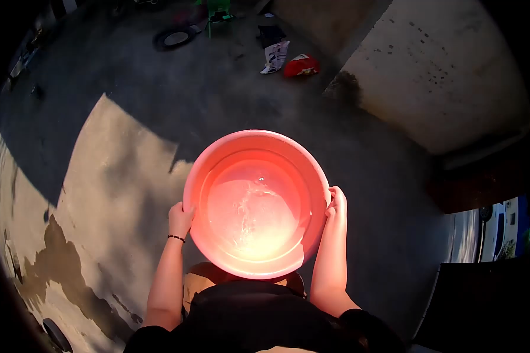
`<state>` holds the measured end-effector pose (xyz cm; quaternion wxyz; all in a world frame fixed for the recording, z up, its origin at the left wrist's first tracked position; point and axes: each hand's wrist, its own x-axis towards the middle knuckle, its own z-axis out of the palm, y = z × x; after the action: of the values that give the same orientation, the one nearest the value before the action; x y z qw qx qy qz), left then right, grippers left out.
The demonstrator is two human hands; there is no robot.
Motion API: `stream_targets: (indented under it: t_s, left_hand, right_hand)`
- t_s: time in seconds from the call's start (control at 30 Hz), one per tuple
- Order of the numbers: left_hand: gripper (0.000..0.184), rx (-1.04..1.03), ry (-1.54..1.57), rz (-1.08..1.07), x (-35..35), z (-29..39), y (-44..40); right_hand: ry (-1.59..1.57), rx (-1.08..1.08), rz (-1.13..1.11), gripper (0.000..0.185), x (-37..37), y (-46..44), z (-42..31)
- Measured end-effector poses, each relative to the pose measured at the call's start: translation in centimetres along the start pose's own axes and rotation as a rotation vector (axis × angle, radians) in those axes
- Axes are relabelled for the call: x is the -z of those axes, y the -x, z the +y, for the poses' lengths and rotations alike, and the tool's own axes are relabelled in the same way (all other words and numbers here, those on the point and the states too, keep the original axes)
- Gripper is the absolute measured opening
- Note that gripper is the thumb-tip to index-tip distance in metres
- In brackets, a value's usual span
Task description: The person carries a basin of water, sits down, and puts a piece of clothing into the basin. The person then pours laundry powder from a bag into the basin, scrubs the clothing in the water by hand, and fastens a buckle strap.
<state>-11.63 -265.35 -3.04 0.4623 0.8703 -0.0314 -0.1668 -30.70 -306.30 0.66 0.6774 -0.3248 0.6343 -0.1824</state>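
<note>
A round pink basin (257,206) is held in front of my body, with what looks like shallow clear water in its bottom. My left hand (181,219) grips the rim on the left side; a dark beaded bracelet (176,238) circles that wrist. On the right side, my right hand (336,202) is closed on the rim. Bright sunlight falls on the lower part of the basin. The undersides of both grips are hidden by the rim.
A tyre (175,39), a green chair (219,10), a white printed bag (275,57) and a red bag (302,66) lie or stand on the concrete ground ahead. At lower left are a wet patch (59,259) and a dark round object (56,335).
</note>
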Motion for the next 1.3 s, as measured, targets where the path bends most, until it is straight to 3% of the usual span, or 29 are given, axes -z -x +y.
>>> stream_targets:
  t_s: [0.13, 0.17, 0.23, 0.27, 0.37, 0.6, 0.73, 0.8, 0.97, 1.0, 1.1, 1.23, 1.27, 1.3]
  left_hand:
    - [0.031, 0.119, 0.022, 0.007, -0.9, 5.0, -10.7]
    - [0.031, 0.127, 0.029, 0.024, -1.6, 5.5, -13.2]
    - [0.030, 0.121, 0.052, 0.072, -2.8, 7.3, -19.0]
    - [0.030, 0.064, -0.057, 0.154, -3.8, 7.0, -22.2]
    - [0.031, 0.094, 0.011, 0.157, -4.8, 13.2, -28.5]
    - [0.036, 0.112, 0.057, 0.231, -8.3, 19.1, -45.0]
    - [0.035, 0.064, -0.021, 0.239, -9.9, 23.9, -56.4]
    - [0.032, -0.016, -0.092, 0.281, -10.9, 26.5, -63.7]
    - [0.033, 0.084, 0.037, 0.171, -11.9, 33.9, -75.6]
    - [0.033, 0.077, 0.028, 0.177, -12.4, 34.8, -78.1]
    - [0.035, 0.037, -0.022, 0.226, -13.9, 37.6, -86.7]
    - [0.034, 0.027, -0.118, 0.241, -15.9, 39.1, -96.7]
    - [0.033, 0.080, -0.004, 0.303, -17.3, 39.8, -98.5]
    - [0.032, 0.114, 0.090, 0.359, -17.9, 40.2, -100.4]
  right_hand:
    - [0.031, 0.045, -0.050, 0.017, -9.8, -11.4, -4.1]
    - [-0.055, 0.020, -0.150, 0.019, -13.2, -10.4, -6.3]
    - [-0.020, 0.013, -0.146, 0.020, -18.0, -18.7, -7.9]
    - [-0.005, 0.070, -0.109, 0.019, -20.7, -19.0, -9.9]
    - [-0.083, -0.003, -0.193, 0.023, -27.0, -21.7, -16.3]
    - [-0.083, 0.103, -0.333, 0.009, -42.8, -29.2, -29.2]
    - [-0.127, 0.058, -0.415, 0.015, -51.3, -37.7, -34.6]
    - [-0.134, 0.056, -0.325, 0.017, -56.3, -38.7, -37.8]
    - [-0.067, 0.016, -0.240, 0.021, -65.4, -42.5, -46.3]
    - [-0.058, -0.017, -0.215, 0.020, -68.4, -39.8, -49.0]
    - [-0.163, -0.024, -0.380, 0.018, -75.2, -46.1, -53.3]
    - [-0.206, -0.002, -0.399, 0.017, -85.5, -55.0, -57.2]
    - [-0.191, 0.044, -0.313, 0.018, -89.0, -57.4, -58.3]
    - [-0.166, 0.034, -0.401, 0.018, -93.4, -59.1, -60.5]
